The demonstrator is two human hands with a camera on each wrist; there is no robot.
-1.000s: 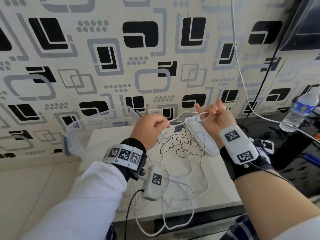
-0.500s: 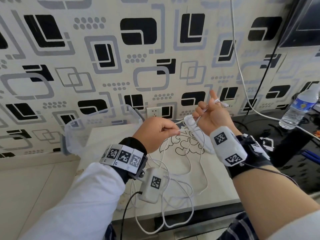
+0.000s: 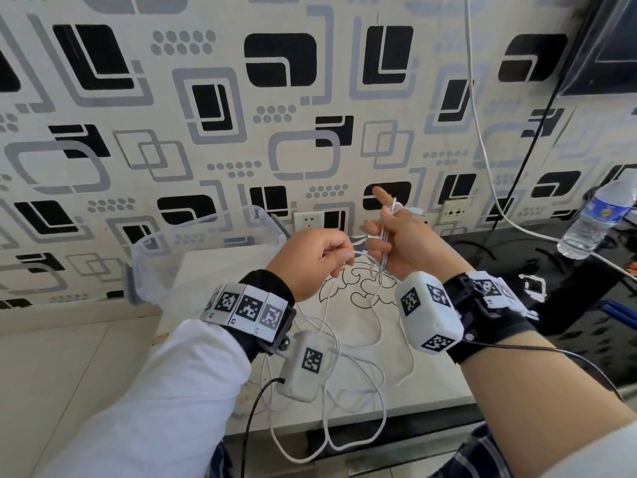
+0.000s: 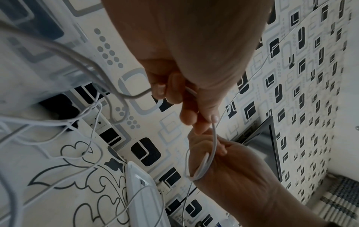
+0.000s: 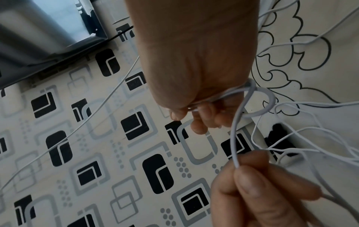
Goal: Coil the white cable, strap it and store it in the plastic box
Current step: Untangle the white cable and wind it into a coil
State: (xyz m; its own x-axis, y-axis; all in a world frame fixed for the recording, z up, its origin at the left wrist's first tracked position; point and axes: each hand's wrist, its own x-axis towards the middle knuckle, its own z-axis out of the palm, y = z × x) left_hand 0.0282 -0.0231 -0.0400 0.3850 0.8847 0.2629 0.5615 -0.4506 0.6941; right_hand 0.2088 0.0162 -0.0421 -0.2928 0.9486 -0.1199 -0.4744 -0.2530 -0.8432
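Hands moved closer since a second ago, now almost touching above the counter (image 3: pixel 213 270). Largest first: clear plastic box (image 3: pixel 206 250) sits at back left of the counter against the wall, open, nothing visible inside. White cable (image 3: pixel 348 374) mostly lies in loose loops on the counter, some hanging over the front edge; a few turns are wound round the right hand (image 3: pixel 410 243), fingers curled on them, index finger raised. Left hand (image 3: pixel 310 262) pinches one strand between thumb and fingers, just beside the right.
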